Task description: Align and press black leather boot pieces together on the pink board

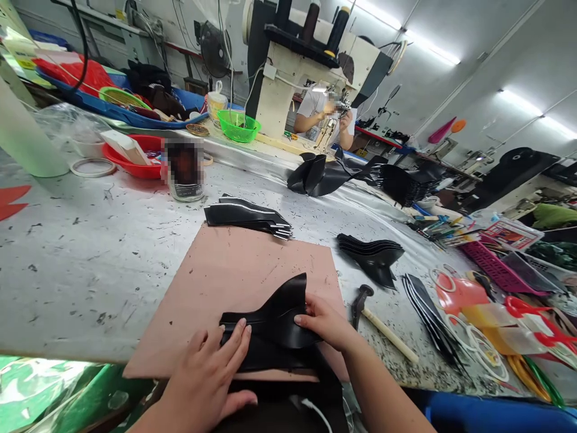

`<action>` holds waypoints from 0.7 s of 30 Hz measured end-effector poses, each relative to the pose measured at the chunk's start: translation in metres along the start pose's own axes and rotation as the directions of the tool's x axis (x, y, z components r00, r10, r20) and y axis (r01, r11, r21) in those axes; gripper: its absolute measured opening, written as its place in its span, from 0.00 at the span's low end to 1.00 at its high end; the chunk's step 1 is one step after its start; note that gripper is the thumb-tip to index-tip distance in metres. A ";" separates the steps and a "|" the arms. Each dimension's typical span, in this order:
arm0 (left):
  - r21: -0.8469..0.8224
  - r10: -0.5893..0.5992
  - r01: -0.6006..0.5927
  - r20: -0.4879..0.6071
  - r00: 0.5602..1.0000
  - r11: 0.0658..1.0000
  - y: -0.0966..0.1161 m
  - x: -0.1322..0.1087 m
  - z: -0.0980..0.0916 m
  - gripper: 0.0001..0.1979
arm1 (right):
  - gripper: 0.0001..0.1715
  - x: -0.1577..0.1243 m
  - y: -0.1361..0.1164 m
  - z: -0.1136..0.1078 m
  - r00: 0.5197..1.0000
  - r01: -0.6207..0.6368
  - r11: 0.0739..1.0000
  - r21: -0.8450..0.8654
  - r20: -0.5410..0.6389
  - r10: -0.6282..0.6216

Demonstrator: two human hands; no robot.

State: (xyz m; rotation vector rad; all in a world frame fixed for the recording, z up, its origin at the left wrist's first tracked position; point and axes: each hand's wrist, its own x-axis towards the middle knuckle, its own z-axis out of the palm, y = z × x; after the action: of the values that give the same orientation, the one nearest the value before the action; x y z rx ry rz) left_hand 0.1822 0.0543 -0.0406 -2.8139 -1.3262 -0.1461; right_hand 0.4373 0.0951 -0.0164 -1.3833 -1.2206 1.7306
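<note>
A glossy black leather piece with a raised, curved flap lies on the pinkish board in front of me. My left hand rests on its narrow left end, fingers stretched out and pressing flat. At the right edge, my right hand pinches the leather, thumb on top and fingers partly hidden behind it. More black material lies underneath and hangs over the table edge towards me. A hammer with a pale wooden handle is just right of my right forearm.
Behind the board sits a stack of black strips; more cut pieces and strips lie to the right. A glass jar and red bowl stand at left. Beyond are a sewing machine and a person.
</note>
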 end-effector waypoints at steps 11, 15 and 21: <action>-0.030 0.076 -0.078 -0.045 0.996 0.997 0.013 0.016 -0.005 0.41 | 0.20 0.006 0.000 -0.002 0.998 -0.016 0.984 -0.179 -0.064 0.004; -0.040 0.075 -0.077 -0.040 0.996 0.996 0.019 0.026 -0.007 0.41 | 0.19 0.003 -0.003 -0.003 0.987 -0.033 0.962 -0.270 -0.161 -0.011; -0.097 0.153 -0.160 -0.074 0.985 0.982 0.024 0.030 0.002 0.41 | 0.25 -0.013 -0.002 -0.022 0.988 -0.090 0.952 -0.294 -0.147 0.048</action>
State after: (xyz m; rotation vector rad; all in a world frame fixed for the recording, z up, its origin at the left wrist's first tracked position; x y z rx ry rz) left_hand 0.2200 0.0617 -0.0397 -2.9555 -1.1090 -0.3092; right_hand 0.4619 0.0911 -0.0104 -1.7104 -1.4137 1.5084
